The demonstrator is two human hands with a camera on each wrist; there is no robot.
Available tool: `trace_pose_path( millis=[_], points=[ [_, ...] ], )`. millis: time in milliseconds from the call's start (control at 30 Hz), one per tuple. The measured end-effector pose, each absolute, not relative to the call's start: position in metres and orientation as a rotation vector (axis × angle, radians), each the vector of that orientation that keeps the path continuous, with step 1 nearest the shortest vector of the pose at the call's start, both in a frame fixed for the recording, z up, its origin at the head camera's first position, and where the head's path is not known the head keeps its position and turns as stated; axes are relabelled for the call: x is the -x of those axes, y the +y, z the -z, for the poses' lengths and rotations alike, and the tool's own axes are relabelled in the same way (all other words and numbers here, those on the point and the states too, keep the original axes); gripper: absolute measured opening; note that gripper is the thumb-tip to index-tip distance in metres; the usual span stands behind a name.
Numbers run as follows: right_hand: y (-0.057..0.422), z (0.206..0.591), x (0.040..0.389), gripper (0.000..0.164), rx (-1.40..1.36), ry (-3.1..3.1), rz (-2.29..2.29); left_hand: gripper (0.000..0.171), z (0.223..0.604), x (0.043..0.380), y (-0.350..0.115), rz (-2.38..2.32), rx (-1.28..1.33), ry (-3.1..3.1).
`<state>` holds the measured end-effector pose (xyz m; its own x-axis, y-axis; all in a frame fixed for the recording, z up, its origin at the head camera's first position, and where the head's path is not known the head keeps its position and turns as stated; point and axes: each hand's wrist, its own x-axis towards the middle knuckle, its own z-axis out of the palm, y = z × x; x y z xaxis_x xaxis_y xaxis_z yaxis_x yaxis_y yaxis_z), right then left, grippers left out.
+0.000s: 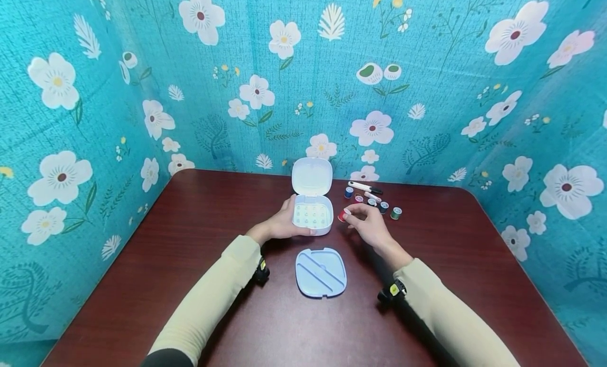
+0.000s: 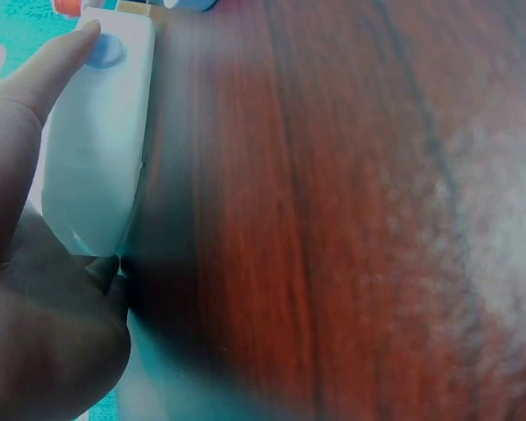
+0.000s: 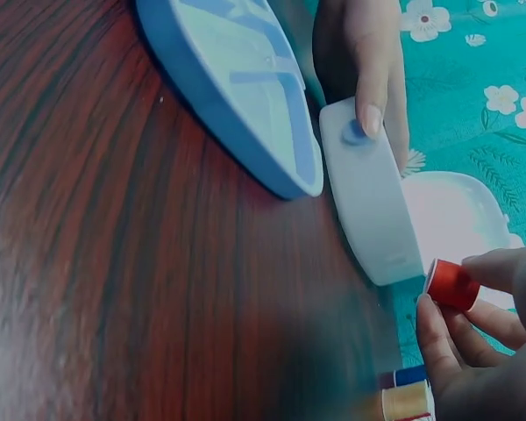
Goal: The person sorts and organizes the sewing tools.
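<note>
A small white-and-pale-blue hinged box [image 1: 321,232] stands on the table with its lid [image 1: 312,176] raised; short pegs in rows fill its inside. My left hand [image 1: 280,223] grips the box from its left side, thumb pressed on the round button at the front, as the left wrist view also shows. Close to the box's right side, my right hand [image 1: 372,227] pinches a spool of red thread [image 3: 453,285] between thumb and fingertips. In front of the box lies a light blue tray [image 1: 321,273] with slanted dividers.
Beyond my right hand stand several thread spools, among them a blue spool [image 1: 349,193] and a green spool [image 1: 395,213]. Behind them lie a slim white-and-black tool [image 1: 365,187] and a smaller pale stick-like piece [image 1: 373,196]. A flowered turquoise cloth [image 1: 303,93] hangs around the table.
</note>
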<state>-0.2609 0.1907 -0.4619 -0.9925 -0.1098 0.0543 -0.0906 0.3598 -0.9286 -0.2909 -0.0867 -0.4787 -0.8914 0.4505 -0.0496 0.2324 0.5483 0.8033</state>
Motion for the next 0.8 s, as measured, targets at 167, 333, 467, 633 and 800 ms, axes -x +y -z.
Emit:
trace_pose_path(
  millis=[167, 333, 467, 633, 800],
  points=[
    [0.181, 0.463, 0.263, 0.027, 0.212, 2.574, 1.769, 0.124, 0.477, 0.291, -0.087, -1.247, -0.562, 2.534],
    [0.172, 0.461, 0.266, 0.026, 0.225, 2.561, 1.776, 0.126, 0.476, 0.291, -0.088, -1.276, -0.555, 2.522],
    [0.165, 0.457, 0.268, 0.025, 0.254, 2.56, 1.788, 0.124, 0.478, 0.291, -0.088, -1.289, -0.56, 2.518],
    [0.157, 0.452, 0.275, 0.023, 0.304, 2.623, 1.726, 0.122, 0.48, 0.291, -0.087, -1.285, -0.561, 2.517],
    [0.148, 0.447, 0.286, 0.022, 0.37, 2.679, 1.64, 0.121, 0.477, 0.291, -0.087, -1.309, -0.574, 2.509]
  ],
)
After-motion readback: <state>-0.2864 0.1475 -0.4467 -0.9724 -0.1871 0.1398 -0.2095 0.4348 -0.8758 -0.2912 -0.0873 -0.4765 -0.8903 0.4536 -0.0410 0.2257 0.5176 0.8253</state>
